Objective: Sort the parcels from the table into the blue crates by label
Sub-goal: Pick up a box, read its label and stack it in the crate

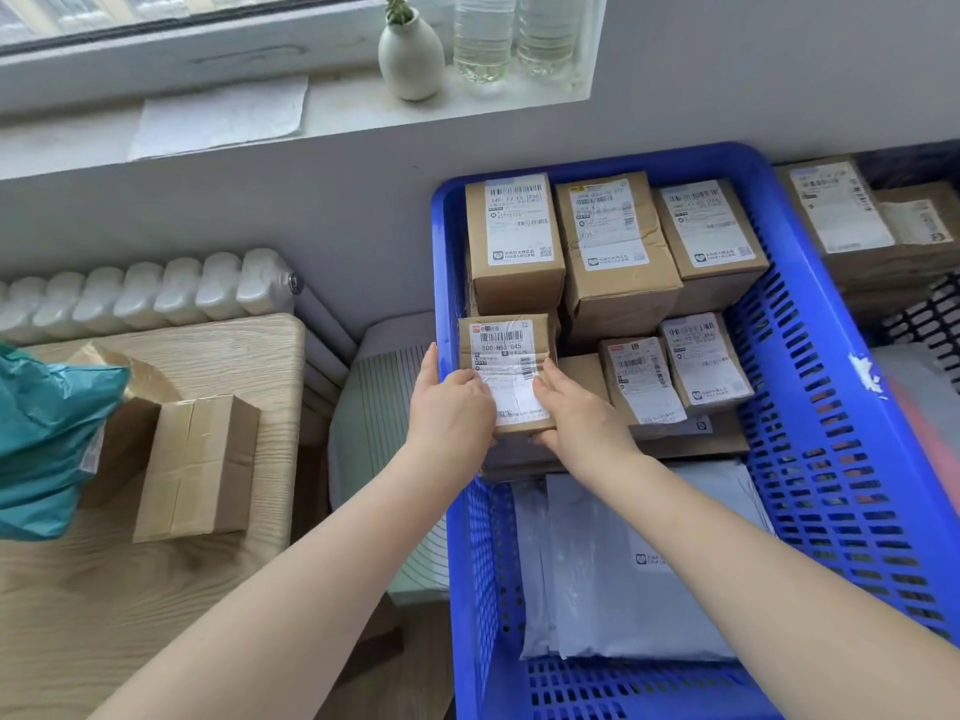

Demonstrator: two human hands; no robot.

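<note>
A small brown cardboard parcel (506, 374), taped and bearing a white barcode label printed "500 N53 045", is held inside the blue crate (831, 387) at its left wall, on top of other cardboard. It is gripped from both sides: the left hand (451, 407) is curled round its left edge, the right hand (574, 413) round its right edge and lower corner. The lower part of the label is covered by the fingers; its smaller print cannot be read. Five more labelled boxes are counted in the crate, and grey mailer bags (639, 563) lie nearer, their number unclear. On the wooden table (78, 605) one taped box (200, 467) and a teal bag (47, 444), cut off at the frame edge, are seen.
</note>
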